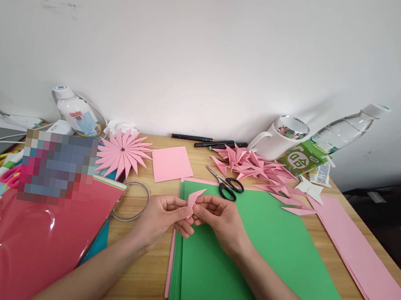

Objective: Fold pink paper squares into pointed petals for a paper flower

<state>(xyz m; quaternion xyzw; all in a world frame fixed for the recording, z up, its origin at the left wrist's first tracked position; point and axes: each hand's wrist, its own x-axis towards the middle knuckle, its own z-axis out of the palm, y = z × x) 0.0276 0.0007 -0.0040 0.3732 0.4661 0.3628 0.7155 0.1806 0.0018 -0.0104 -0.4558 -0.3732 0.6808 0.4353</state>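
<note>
Both my hands meet over the near left edge of a stack of green paper sheets (268, 252). My left hand (163, 217) and my right hand (218, 216) pinch a small folded pink paper piece (193, 199) between their fingertips. Its pointed tip sticks up to the right. Scissors with black handles (226, 183) lie just beyond my hands on the wooden table (134, 281).
A pink paper flower (122, 153) and a pink square sheet (171, 163) lie behind. A pile of folded pink pieces (254, 167), a white mug (282, 135), a water bottle (344, 129) and markers (220, 144) stand by the wall. Pink strips (362, 257) lie right, a red plastic-wrapped paper pack (19, 238) left.
</note>
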